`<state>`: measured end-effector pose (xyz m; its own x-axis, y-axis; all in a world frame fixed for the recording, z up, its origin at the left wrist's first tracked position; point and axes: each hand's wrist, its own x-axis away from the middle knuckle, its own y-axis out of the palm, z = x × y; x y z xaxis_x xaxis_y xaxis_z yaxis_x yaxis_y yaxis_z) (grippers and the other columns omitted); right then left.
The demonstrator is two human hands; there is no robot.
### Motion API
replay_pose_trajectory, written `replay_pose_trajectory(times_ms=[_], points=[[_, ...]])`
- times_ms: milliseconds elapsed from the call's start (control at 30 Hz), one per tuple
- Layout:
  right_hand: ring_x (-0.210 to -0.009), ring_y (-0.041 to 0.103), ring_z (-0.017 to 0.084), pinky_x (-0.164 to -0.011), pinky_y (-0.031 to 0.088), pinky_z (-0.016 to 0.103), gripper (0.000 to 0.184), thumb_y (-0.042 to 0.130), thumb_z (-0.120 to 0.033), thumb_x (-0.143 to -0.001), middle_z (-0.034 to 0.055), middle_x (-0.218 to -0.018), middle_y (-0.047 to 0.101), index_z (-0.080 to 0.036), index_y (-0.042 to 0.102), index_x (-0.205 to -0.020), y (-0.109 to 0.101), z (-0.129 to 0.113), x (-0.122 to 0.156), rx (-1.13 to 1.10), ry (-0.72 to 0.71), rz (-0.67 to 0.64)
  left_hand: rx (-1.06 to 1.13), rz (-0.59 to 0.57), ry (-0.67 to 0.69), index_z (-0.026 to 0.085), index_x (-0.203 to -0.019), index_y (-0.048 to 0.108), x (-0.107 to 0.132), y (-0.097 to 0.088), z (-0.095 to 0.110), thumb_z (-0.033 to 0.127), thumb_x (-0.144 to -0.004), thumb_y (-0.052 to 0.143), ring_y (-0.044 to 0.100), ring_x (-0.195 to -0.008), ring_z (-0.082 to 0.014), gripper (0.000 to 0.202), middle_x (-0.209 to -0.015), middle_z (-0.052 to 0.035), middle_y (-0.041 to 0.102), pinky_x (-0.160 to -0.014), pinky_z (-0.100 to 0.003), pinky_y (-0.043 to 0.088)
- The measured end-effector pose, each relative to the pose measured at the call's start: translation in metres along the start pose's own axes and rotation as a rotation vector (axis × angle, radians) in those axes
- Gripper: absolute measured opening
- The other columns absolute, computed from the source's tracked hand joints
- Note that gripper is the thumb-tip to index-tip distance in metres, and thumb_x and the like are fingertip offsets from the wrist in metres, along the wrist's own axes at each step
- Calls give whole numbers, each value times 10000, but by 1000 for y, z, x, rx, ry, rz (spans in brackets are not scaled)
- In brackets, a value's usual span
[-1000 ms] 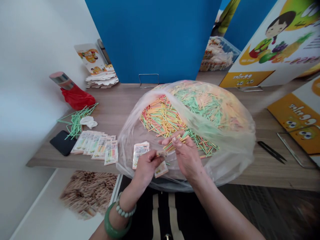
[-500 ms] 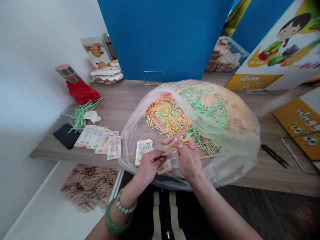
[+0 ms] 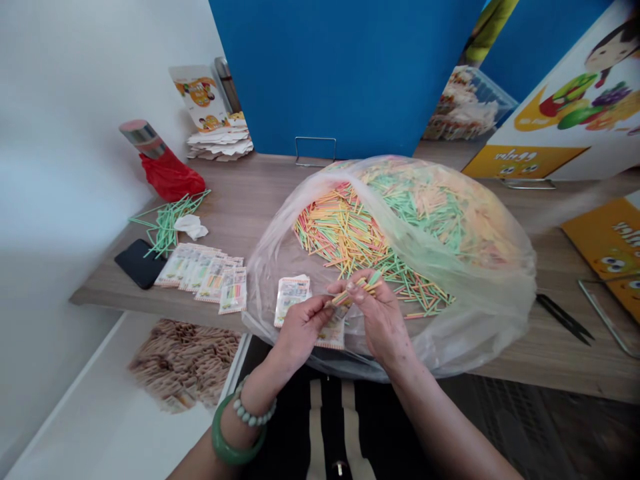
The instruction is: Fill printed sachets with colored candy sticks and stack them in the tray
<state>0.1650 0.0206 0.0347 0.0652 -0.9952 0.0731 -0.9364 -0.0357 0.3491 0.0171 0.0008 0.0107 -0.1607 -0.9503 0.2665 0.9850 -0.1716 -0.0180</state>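
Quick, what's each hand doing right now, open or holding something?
Left hand: closed in a pinch; what it holds can't be told.
Right hand: closed, holding sticks.

- A plain white wall (image 3: pixel 90 73) fills the left side, cool bluish light falling on it.
- A grey-brown wood-grain surface (image 3: pixel 235 180) runs out from the wall.
- A broad blue panel (image 3: pixel 340 73) stands upright at the back.
- More blue panelling (image 3: pixel 550 40) shows at upper right.
- Beneath the surface, lower right, is dim and blurred.

The wood-grain table (image 3: pixel 235 200) bears a plastic bag (image 3: pixel 480 287), packets (image 3: pixel 233 290), green sticks (image 3: pixel 167 223), a phone (image 3: pixel 137 265) and black tweezers (image 3: pixel 553 308).
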Motion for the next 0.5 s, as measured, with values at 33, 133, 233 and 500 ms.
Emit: replay_pose_trajectory(times_ms=[33,133,233,500], points=[[-684,661,139,-699,493,278,102,633,-307,-902,-14,-834,749,-235,568,-873,-1,-1,0,4,2,8,34,-15,-15,162,-821,712,0,0,0,384,-817,656,540,-762,-167,229,-781,-9,632,-744,-278,421],[-643,639,134,-619,477,256,113,637,-308,-896,-8,-812,746,-232,560,-864,-2,-3,1,-8,19,28,141,-70,-111,160,-806,699,0,2,-1,361,-732,736,538,-717,-157,218,-752,1,623,-710,-276,428],[-626,630,131,-585,462,246,125,641,-314,-896,-7,-813,743,-234,548,-871,-1,-1,4,-71,72,3,248,-105,-197,146,-804,705,1,6,-2,359,-651,799,552,-687,-155,278,-743,-4,637,-712,-289,437],[-690,676,155,-663,511,281,117,635,-316,-906,0,-832,747,-239,549,-889,2,0,10,-91,25,-18,228,-41,-152,146,-737,704,7,7,3,366,-728,760,506,-693,-145,227,-702,3,586,-701,-275,400]])
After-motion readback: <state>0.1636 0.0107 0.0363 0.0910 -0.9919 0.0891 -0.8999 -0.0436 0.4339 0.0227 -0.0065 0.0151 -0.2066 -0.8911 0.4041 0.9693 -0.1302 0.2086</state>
